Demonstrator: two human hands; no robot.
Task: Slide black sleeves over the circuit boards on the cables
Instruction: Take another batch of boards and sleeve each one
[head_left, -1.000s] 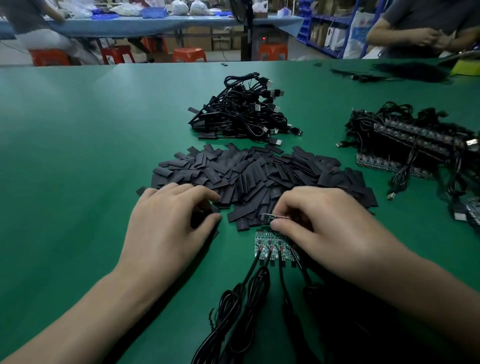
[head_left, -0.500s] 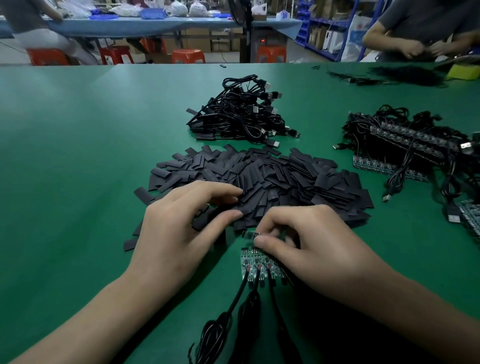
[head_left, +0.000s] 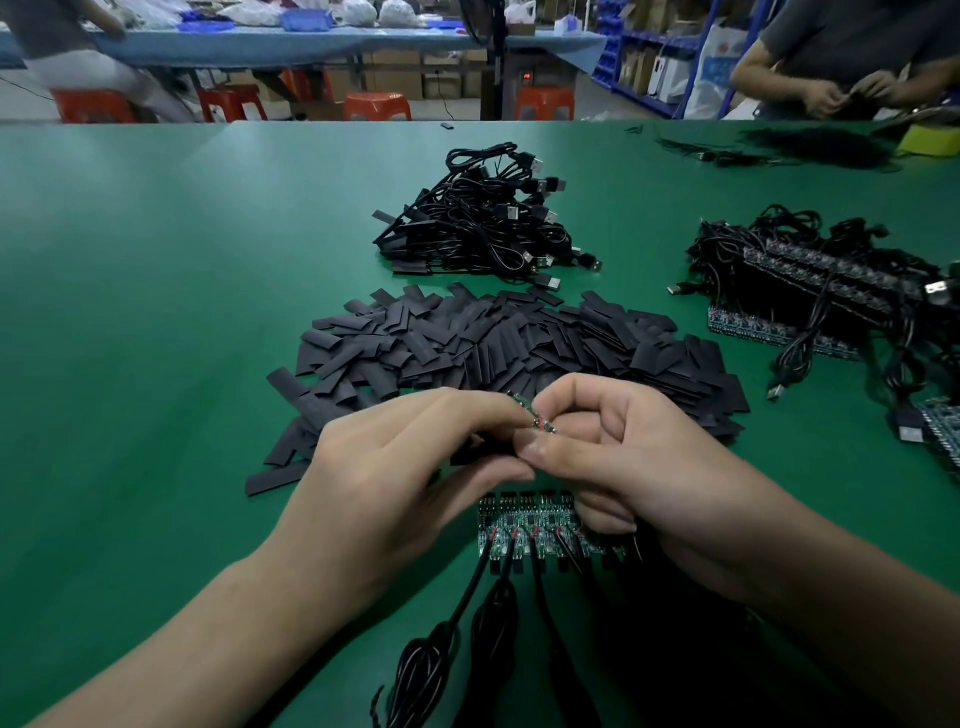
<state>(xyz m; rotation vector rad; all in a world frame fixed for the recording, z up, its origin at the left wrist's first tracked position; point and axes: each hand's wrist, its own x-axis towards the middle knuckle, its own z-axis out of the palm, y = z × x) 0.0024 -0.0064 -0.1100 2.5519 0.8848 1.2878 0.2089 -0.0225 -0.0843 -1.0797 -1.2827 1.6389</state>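
One green table (head_left: 130, 312) fills most of the view and carries all work items. A wide, flat pile of black sleeves (head_left: 493, 343) lies at the centre of the table, just beyond both hands. At the right edge lies a large bundle of cables (head_left: 831, 291) with strips of unsleeved boards along its near side. A smaller heap of cables (head_left: 483, 223) with USB plugs sits behind the sleeve pile, apart from it.

The left hand (head_left: 395, 478) and the right hand (head_left: 639, 467) meet above the near edge of the sleeve pile, their fingertips touching. A row of circuit boards (head_left: 524, 525) lies flat on the table directly below the hands, partly covered by the right hand. Black leads (head_left: 467, 597) run from this row toward the near edge.

The right hand is curled, with thumb and forefinger pinching a single circuit board (head_left: 530, 413), raised clear of the table and tilted. Red wires show at its lower end. The left hand is also curled, with thumb and fingers closed on a single sleeve (head_left: 467, 452), which is mostly hidden; its position relative to the board end cannot be determined.

At the far right a second person (head_left: 852, 62) handles dark parts. Red stools (head_left: 376, 106) stand beyond the table.
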